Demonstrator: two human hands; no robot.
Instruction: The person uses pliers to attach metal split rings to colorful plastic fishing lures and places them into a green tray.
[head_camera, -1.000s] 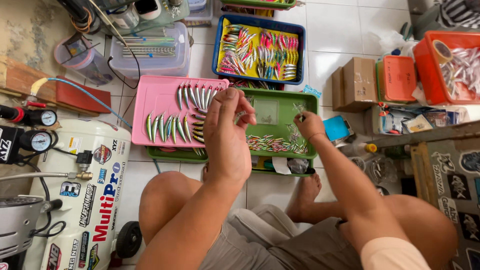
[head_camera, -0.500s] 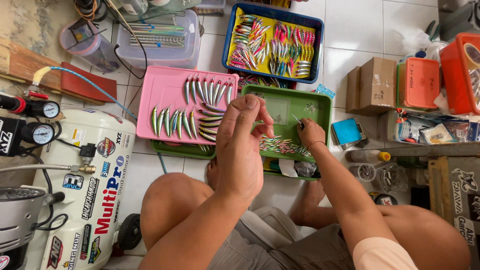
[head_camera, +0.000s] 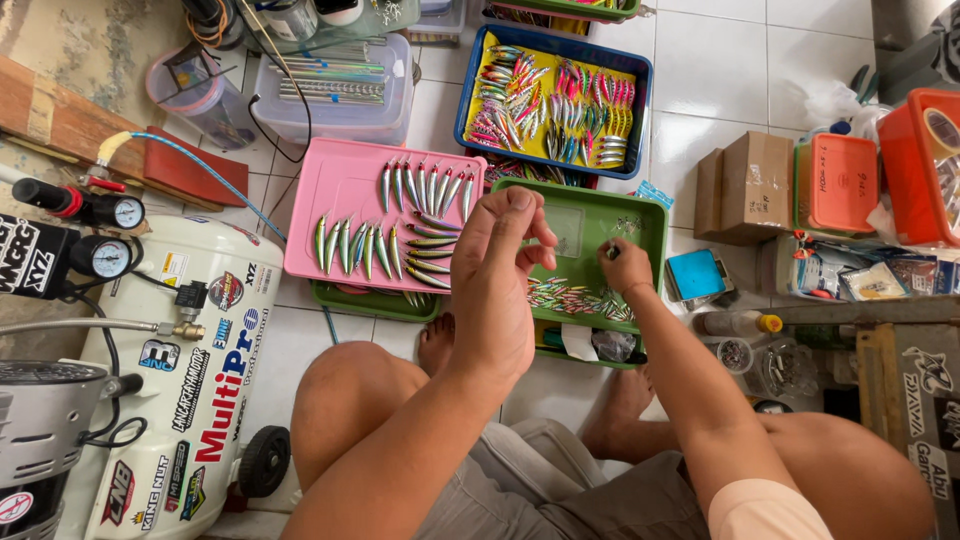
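Fitting small hardware to fishing lures over the green tray.

We judged that steadying both hands low above the tray would catch any dropped piece. Our left hand was raised, fingers curled narrow, pinching something we could not make out; our right hand was closed on a small metal piece. Painted lures lay in the tray.
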